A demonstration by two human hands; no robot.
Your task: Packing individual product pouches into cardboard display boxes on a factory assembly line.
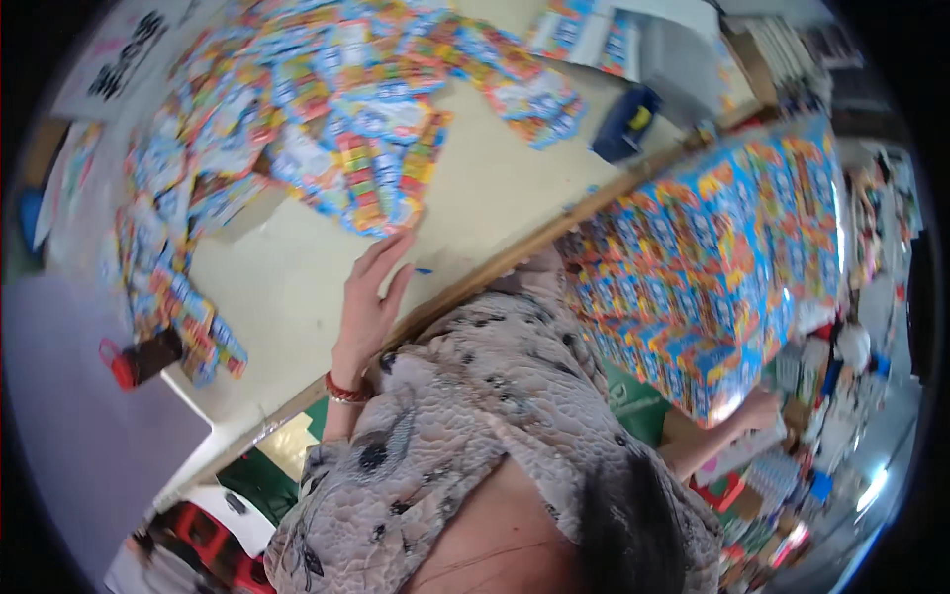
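My left hand [373, 295] is over the pale tabletop, its fingers stretched out and apart. The fingertips reach the near end of a colourful printed packet [381, 193] at the edge of a loose spread of similar packets [307, 74]. I cannot tell whether they press on it. Out to the right, my right hand [757, 410] is closed beside the lower corner of a tall stack of blue-and-orange printed packages [693, 257]. What its fingers hold, if anything, is too small and blurred to make out.
An open white carton [678, 59] stands at the far right of the table [475, 188], with a dark blue object [625, 124] beside it. A wooden strip [594, 206] edges the table. A dark red-and-black object [143, 358] lies at the left corner. Cluttered goods fill the right background.
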